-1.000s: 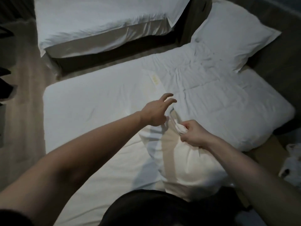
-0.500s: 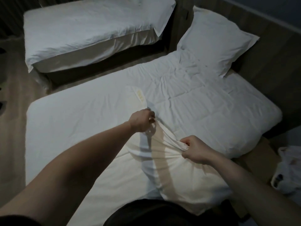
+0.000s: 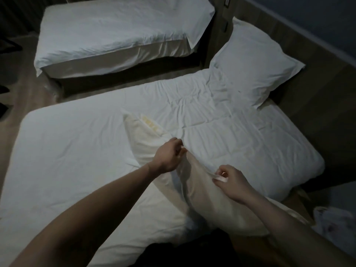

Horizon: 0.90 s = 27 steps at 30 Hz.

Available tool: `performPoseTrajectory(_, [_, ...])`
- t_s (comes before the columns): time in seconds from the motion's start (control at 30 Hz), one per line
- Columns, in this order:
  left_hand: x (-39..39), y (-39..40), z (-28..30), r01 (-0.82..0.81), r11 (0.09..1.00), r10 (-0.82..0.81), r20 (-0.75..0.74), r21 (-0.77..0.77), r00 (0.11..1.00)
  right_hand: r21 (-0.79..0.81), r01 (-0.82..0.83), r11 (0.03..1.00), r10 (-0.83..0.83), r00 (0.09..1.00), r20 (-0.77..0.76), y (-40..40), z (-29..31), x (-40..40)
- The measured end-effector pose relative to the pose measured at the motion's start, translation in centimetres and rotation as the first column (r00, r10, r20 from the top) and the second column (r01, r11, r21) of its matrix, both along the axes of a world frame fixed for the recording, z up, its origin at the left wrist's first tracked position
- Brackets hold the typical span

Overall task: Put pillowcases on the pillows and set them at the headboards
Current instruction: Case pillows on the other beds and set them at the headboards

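Note:
A cream pillow point(image 3: 142, 135) lies on the near bed point(image 3: 63, 151), its far end bare with a yellowish label showing. A white pillowcase point(image 3: 217, 207) covers its near part, towards me. My left hand point(image 3: 169, 157) is closed on the pillowcase's open edge at the pillow's middle. My right hand point(image 3: 231, 182) pinches the same edge a little nearer and to the right. A second pillow point(image 3: 254, 62), in its white case, leans against the wooden headboard point(image 3: 316, 97) at the far right.
A folded white duvet point(image 3: 240, 139) covers the right half of the near bed. A second made bed point(image 3: 119, 29) stands beyond a dark gap. Wooden floor lies on the left. A white plastic bag point(image 3: 335, 220) sits at the lower right.
My left hand went from open above the pillow to closed on the pillowcase edge. Both hands now hold that edge, and the pillow's labelled end shows more.

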<state>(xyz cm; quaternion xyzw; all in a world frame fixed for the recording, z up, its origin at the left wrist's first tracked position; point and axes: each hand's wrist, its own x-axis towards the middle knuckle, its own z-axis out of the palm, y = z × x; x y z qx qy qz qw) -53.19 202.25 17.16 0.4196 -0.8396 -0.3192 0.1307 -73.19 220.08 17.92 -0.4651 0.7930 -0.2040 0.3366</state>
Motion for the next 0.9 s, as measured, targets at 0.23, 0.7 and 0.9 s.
performPoseTrajectory(0.23, [-4.5, 1.1, 1.5, 0.045, 0.999, -0.045, -0.068, 0.003, 0.997, -0.003, -0.011, 1.0, 0.011, 0.996, -0.092, -2.3, 0.2, -2.0])
performPoseTrajectory(0.7, [-4.6, -7.7, 0.6, 0.227, 0.972, -0.223, 0.074, -0.053, 0.972, -0.24, 0.196, 0.951, -0.242, 0.954, -0.176, -4.0, 4.3, -5.5])
performPoseTrajectory(0.9, [-8.1, -10.1, 1.8, 0.195, 0.97, -0.177, 0.128, -0.146, 0.976, -0.25, 0.197, 0.948, -0.261, 0.93, -0.259, -3.6, 6.8, -9.4])
